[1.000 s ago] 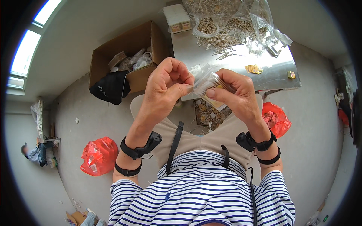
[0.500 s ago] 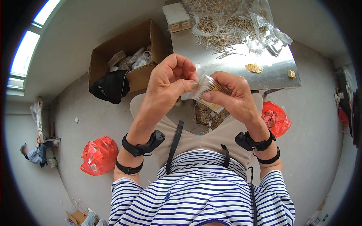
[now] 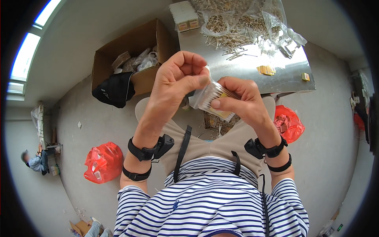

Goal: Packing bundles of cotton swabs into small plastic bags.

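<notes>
Grey metal table (image 3: pixel 241 75): loose wooden sticks (image 3: pixel 231 41), clear plastic bags (image 3: pixel 272 23), small yellow pieces (image 3: pixel 267 70), white box (image 3: pixel 184 15) at corner

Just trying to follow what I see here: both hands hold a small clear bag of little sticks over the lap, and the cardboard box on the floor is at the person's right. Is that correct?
Not quite. The head view shows the cardboard box on the floor at the person's left, not the right. The rest holds: the left hand and the right hand both hold the small clear bag of little sticks over the lap.

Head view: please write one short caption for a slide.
Both hands, left and right, hold a small clear bag of sticks.
</notes>
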Motion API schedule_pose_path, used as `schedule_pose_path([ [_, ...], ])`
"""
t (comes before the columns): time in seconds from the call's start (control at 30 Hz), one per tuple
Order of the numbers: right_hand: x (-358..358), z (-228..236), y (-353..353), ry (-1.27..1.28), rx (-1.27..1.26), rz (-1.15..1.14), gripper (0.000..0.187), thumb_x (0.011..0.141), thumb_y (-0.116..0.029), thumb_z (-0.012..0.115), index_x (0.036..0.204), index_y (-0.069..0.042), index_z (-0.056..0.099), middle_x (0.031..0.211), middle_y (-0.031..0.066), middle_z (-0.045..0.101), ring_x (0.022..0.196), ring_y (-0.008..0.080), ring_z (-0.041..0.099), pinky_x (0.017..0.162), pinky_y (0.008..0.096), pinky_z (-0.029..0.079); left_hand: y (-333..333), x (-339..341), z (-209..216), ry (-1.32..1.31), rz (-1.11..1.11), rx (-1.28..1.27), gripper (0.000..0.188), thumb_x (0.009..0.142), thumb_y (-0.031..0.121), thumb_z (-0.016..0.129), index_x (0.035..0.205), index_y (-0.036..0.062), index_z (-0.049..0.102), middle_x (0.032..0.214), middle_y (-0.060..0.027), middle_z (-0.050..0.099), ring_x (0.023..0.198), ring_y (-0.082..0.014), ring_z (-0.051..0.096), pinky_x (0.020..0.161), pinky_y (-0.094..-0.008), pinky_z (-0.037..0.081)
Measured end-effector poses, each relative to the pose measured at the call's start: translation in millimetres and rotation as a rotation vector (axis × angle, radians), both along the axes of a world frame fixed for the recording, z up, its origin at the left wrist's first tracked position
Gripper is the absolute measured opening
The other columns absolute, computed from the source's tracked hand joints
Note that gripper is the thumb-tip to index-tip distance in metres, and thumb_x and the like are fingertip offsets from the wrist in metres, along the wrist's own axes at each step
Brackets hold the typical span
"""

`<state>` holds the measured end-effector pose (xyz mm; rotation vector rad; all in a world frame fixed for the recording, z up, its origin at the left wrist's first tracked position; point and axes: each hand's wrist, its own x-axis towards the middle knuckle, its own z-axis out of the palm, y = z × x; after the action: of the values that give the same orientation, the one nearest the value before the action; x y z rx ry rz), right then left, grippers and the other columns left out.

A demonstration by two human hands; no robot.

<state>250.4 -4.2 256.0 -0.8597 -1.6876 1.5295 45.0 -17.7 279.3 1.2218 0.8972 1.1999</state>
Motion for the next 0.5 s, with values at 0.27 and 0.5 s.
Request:
schedule_pose_path([
  [0.27,-8,-24,8,0.612,-0.593,0.338,0.032,0.083,-0.016,0.073,0.104,0.006,0.066,0.092,0.0071,0.069,0.077,0.0099,0.063,0.074,0.0229,0.05,4,6,-35,-0.332,-0.252,0.028,0.029,0.09,0.008,0.065,0.118,0.0021,0.067,0.135,-0.0115,0.059,0.12,-0.0201,0.055,0.106,-0.0348,0.042],
  [0.5,-6,-47,27,0.296,-0.33,0.003,0.037,0.091,-0.027,0.066,0.113,0.003,0.067,0.095,0.0047,0.067,0.096,0.0101,0.057,0.084,0.027,0.045,7,-7,-47,-0.29,0.0,-0.026,0.009,0.086,0.004,0.069,0.095,0.0024,0.071,0.096,-0.0085,0.071,0.088,-0.0122,0.066,0.08,-0.0246,0.053],
])
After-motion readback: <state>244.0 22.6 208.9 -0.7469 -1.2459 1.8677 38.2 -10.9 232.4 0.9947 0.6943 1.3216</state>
